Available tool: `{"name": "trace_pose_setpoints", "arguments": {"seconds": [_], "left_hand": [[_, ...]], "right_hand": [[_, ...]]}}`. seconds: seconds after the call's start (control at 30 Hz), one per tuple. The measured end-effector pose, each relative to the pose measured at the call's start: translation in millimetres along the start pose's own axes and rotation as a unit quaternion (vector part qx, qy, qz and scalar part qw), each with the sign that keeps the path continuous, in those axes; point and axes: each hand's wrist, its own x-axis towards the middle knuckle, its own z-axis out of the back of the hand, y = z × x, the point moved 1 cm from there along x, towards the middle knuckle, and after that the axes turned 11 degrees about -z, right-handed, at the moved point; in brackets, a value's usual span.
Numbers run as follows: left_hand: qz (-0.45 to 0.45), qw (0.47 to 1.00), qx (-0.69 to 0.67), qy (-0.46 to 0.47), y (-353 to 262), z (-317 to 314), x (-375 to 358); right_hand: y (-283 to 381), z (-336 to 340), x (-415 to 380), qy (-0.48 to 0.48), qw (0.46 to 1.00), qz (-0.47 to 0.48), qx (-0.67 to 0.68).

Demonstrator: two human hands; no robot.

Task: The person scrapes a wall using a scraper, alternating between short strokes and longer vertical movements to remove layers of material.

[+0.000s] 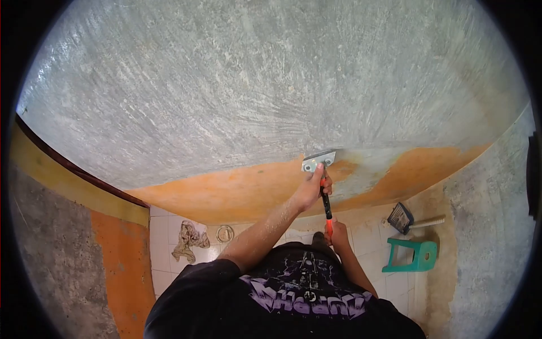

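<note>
A long-handled scraper with a black and orange-red handle and a wide metal head is held by both my hands. Close behind its head, my left hand is wrapped around the handle, the thumb lying up toward the metal plate. Lower down, my right hand grips the handle's orange-red end. The blade edge meets the wall where rough grey surface borders a band of orange paint. A grey patch cuts into the orange just right of the blade.
On the tiled floor to the left lie a crumpled cloth and a ring-shaped item. A green plastic stool and a dark dustpan-like tool with a pale handle are at the right. Side walls stand on both sides.
</note>
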Motion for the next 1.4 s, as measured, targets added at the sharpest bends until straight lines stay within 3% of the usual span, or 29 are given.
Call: {"name": "trace_pose_setpoints", "arguments": {"seconds": [0.3,0.4,0.57,0.67,0.83,1.07,1.27,1.4], "left_hand": [[-0.011,1.000,-0.016,-0.005,-3.5,1.0,3.9],[-0.037,0.999,-0.012,0.017,-18.7,-6.7,12.0],[-0.009,1.000,0.010,-0.003,10.2,7.7,3.0],[-0.019,1.000,-0.016,-0.008,-6.1,1.3,5.6],[-0.006,1.000,-0.025,-0.009,8.6,5.9,0.2],[-0.010,0.998,-0.060,-0.026,19.3,8.6,4.0],[0.006,0.998,-0.058,-0.027,8.1,0.7,1.0],[-0.014,0.998,-0.051,-0.022,0.3,-4.5,-4.9]], "right_hand": [[5.4,-6.7,-3.9,0.007,1.000,-0.013,0.014],[22.9,-17.9,-9.5,0.005,0.998,0.054,0.016],[-5.2,-4.6,-3.9,-0.024,0.999,-0.027,0.005],[7.3,-12.2,-4.9,0.001,1.000,0.029,0.001],[-5.9,-1.9,-7.4,-0.042,0.999,0.006,-0.018],[-8.1,3.1,-9.4,-0.035,0.999,0.023,-0.023],[7.7,7.0,-18.6,0.002,0.999,-0.026,-0.019],[0.8,10.3,-8.1,-0.006,0.998,0.007,-0.058]]}}
